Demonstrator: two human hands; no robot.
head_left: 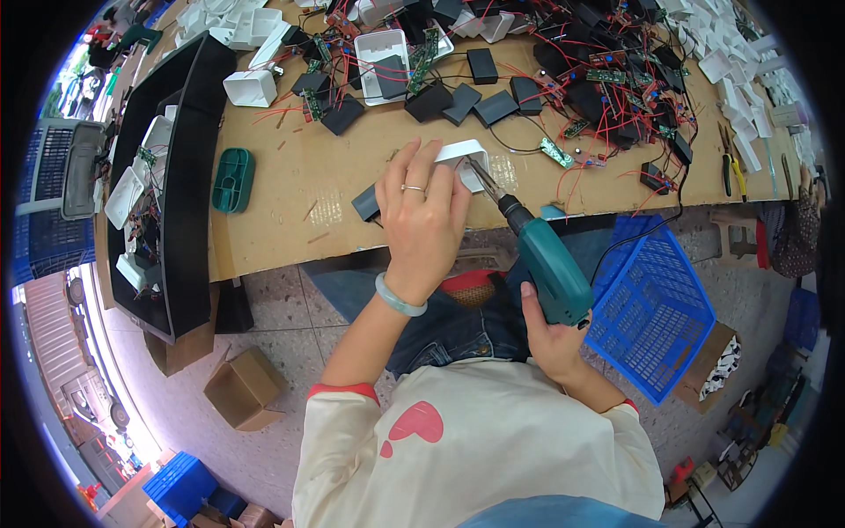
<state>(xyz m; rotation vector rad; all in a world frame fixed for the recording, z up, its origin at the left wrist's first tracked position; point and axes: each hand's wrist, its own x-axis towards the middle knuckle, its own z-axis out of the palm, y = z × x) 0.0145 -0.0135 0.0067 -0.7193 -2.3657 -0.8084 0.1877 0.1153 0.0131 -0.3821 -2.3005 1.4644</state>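
Observation:
Near the table's front edge, my left hand [421, 198] is closed round a small white plastic housing [464, 157]. My right hand [553, 334] grips a dark green electric screwdriver [550, 264] by its rear end. The screwdriver's bit points up and left into the white housing; whether it touches a screw is too small to tell. A flat black block [365, 204] lies on the table beside my left hand, partly covered by it. Between the housing and the wire pile lies a green circuit board [556, 152].
Black blocks, red wires and circuit boards are heaped [607, 97] at the back. White housings [731, 70] fill the far right, near yellow-handled pliers [738, 172]. A black bin [189, 123] and green tray [232, 180] stand left. A blue basket [656, 308] sits below the table's right.

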